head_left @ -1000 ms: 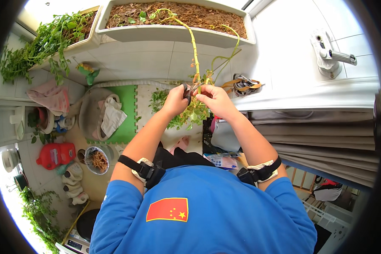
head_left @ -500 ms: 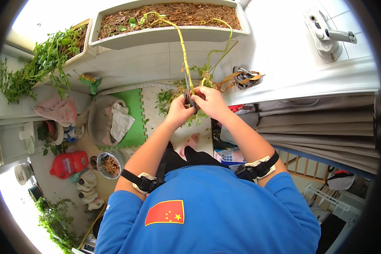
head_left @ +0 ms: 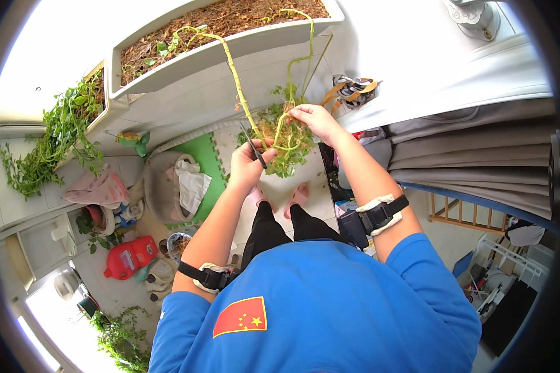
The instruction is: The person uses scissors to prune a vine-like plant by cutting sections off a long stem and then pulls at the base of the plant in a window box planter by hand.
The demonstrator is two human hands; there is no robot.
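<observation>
A long yellow-green vine stem (head_left: 233, 69) hangs from the soil of the long planter (head_left: 255, 46), loops below my hands and rises again. My left hand (head_left: 247, 164) is closed around its low part. Black scissors (head_left: 253, 147) lie slantwise across that hand's fingers, blades pointing up toward the planter; their handles are partly hidden. My right hand (head_left: 317, 122) pinches the rising part of the stem, to the right of and farther than the left. Behind and below the hands is a mass of green leaves (head_left: 286, 163). A second thin stem (head_left: 311, 40) droops from the planter's right part.
A leafy planter (head_left: 74, 118) stands at far left. Beneath it are a pink cloth (head_left: 98, 188), a grey tub (head_left: 162, 186), a red jug (head_left: 130, 257) and a bin (head_left: 178, 244). A striped strap bundle (head_left: 354, 92) and grey curtain (head_left: 466, 149) are at right.
My hands have moved apart: the right stays farther up while the left has shifted left and nearer me. The stem now bends in a loop between them. The scissors moved left with my left hand.
</observation>
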